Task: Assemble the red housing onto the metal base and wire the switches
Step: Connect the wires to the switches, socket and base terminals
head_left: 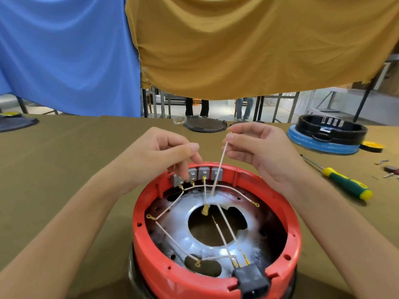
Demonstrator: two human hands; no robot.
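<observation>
Although the red housing [216, 275] already sits on the metal base [194, 231], at the near edge of the desk [64, 169], the wiring is judged only partly done. Nearest the viewer, a black socket [251, 277] is set in the housing's rim, with three white wires plugged into it by brass terminals. Farther in, white wires cross the base's central opening; several end in loose ring terminals [150, 217] lying on the metal, apparently not yet fastened. At the far rim stands a row of four grey switches [199, 174]. The three on the left each seem to carry a brass connector below; whether these are fully seated cannot be told. The rightmost switch appears unconnected.

Above the switches, the left hand [164, 154] has its fingertips curled down at the left end of the row and seems to pinch a thin wire there. The right hand [259, 152] pinches the upper end of a white wire [220, 167] between thumb and forefinger, holding it taut and raised from the base; its brass tip shows just above the fingers. This wire is probably meant for the remaining switch.

Beyond the hands, a green-and-yellow screwdriver [343, 183] lies to the right, unused. Farther back rest a black ring on a blue part [323, 137] and a dark round lid [204, 125].
</observation>
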